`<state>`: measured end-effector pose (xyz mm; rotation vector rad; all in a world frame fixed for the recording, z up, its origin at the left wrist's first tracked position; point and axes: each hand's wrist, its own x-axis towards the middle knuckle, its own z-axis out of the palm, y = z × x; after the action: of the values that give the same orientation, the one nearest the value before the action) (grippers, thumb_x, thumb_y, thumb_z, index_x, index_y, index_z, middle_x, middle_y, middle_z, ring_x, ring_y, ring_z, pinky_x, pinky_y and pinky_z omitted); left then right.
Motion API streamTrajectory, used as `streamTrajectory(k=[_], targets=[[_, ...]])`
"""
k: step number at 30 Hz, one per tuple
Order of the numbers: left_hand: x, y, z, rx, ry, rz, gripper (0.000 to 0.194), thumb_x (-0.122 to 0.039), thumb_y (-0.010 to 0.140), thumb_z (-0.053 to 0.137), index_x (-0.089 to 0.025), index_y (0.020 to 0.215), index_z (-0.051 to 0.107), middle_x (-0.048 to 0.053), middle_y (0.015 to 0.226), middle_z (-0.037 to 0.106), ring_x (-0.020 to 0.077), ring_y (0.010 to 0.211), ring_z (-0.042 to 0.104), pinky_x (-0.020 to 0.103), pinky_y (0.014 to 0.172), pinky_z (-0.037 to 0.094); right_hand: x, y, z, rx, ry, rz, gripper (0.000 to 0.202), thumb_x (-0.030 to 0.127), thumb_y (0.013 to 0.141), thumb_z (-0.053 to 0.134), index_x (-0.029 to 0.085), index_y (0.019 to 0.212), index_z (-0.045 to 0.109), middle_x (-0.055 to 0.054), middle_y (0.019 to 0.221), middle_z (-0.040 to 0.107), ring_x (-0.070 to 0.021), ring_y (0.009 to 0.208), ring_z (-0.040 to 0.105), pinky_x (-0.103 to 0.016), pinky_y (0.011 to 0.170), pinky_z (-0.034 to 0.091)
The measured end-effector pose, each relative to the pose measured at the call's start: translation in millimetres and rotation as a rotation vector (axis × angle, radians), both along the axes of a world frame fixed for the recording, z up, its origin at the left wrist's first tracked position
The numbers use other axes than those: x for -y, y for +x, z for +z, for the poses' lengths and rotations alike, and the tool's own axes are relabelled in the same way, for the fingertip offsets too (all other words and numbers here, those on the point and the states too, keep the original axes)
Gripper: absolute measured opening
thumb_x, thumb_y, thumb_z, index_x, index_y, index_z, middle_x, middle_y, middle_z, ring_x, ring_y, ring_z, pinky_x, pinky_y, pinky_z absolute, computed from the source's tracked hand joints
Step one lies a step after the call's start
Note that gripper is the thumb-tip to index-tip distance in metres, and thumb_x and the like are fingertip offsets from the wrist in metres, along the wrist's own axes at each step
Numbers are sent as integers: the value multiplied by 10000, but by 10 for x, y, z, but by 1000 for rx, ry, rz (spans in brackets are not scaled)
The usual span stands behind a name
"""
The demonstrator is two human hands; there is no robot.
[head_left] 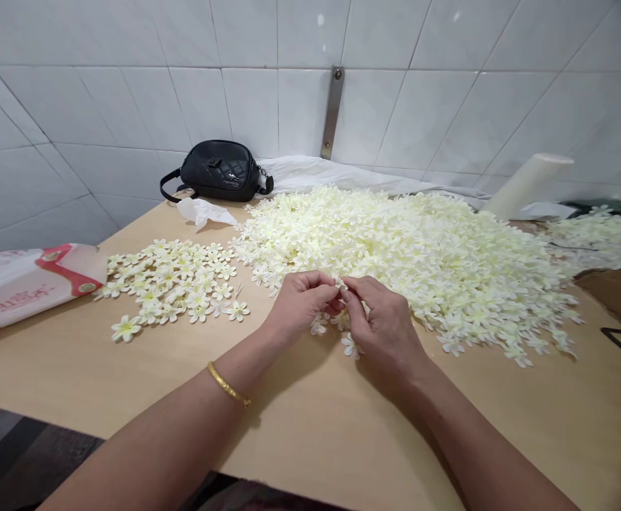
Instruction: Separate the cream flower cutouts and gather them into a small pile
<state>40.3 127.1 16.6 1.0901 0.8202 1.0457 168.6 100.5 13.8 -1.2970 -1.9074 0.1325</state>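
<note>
My left hand (306, 301) and my right hand (382, 316) meet over the table, fingertips pinched together on a small white artificial flower (341, 285). Most of that flower is hidden by the fingers. Below the hands, a few white blossoms (351, 347) show close to the right palm. Just beyond lies a large heap of pale yellow-white artificial flowers (374, 227). To the left, a smaller group of flowers (177, 280) with yellow centres is spread on the wood. A gold bangle (228, 385) circles the left wrist.
A black quilted bag (219, 170) stands at the back near crumpled white tissue (206, 213). At the left edge lies a red-and-white plastic package (38, 287). A white roll (526, 188) leans behind the heap, and a brown object (616, 291) sits at the right. Tiled walls border the table (310, 419).
</note>
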Motion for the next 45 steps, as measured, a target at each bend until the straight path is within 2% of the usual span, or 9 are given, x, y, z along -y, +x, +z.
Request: streamTrajectory(k=[4,10,17,25,31,33,37,39,45], targets=[[17,9,19,-64,35,19,47,-111,605,538,-136,565,533,-8,516,552,95,503,516,233,542,437,29,-36,5,9,10,-18,214,146,796,381,146,795,594,-72,755,594,-163,698,535,-274,658,404],[65,19,108,-145,46,64,97,-132,609,507,-141,513,513,-21,483,520,67,412,446,199,452,366,56,-12,103,-402,-180,-102,167,214,765,447,156,651,553,9,565,537,-107,523,492,-211,485,362],[78,19,82,-141,82,36,111,-141,638,501,-141,528,515,-24,483,496,60,413,398,195,431,313,37,59,177,-677,-268,-41,158,247,741,494,152,624,541,17,561,526,-103,539,510,-207,505,403],[160,129,138,-9,57,219,95,-175,647,526,-150,559,498,-31,510,514,56,423,392,191,435,322,0,4,137,-968,-324,-24,167,303,706,564,151,638,552,17,561,553,-89,504,508,-218,522,426],[-15,-16,104,58,37,363,74,-178,616,541,-156,565,493,-27,526,533,59,436,420,181,434,335,-86,142,165,-1318,-313,-86,131,249,607,623,148,584,543,27,518,535,-67,447,486,-204,476,430],[-39,-50,102,-44,22,246,79,-168,602,525,-151,531,495,-21,490,526,56,392,393,183,398,305,-94,182,175,-1334,-333,-86,141,250,595,638,144,579,547,27,506,530,-67,442,487,-201,467,426],[89,3,121,-400,26,-282,117,-129,568,458,-150,456,482,-20,411,471,57,344,333,190,358,225,-89,199,166,-1240,-342,-33,166,280,626,637,139,584,559,24,510,532,-68,456,488,-197,477,421],[175,30,116,-537,94,-462,125,-122,558,429,-155,443,465,-26,406,432,64,368,327,196,370,215,-94,207,150,-1211,-338,-36,172,284,636,633,139,584,556,23,515,531,-67,457,485,-198,482,417],[247,-27,71,-811,295,-575,112,-121,553,388,-174,455,391,-41,420,332,72,395,264,219,367,171,-113,240,110,-1100,-326,-79,168,294,667,605,142,608,562,23,532,533,-71,463,481,-207,494,413]])
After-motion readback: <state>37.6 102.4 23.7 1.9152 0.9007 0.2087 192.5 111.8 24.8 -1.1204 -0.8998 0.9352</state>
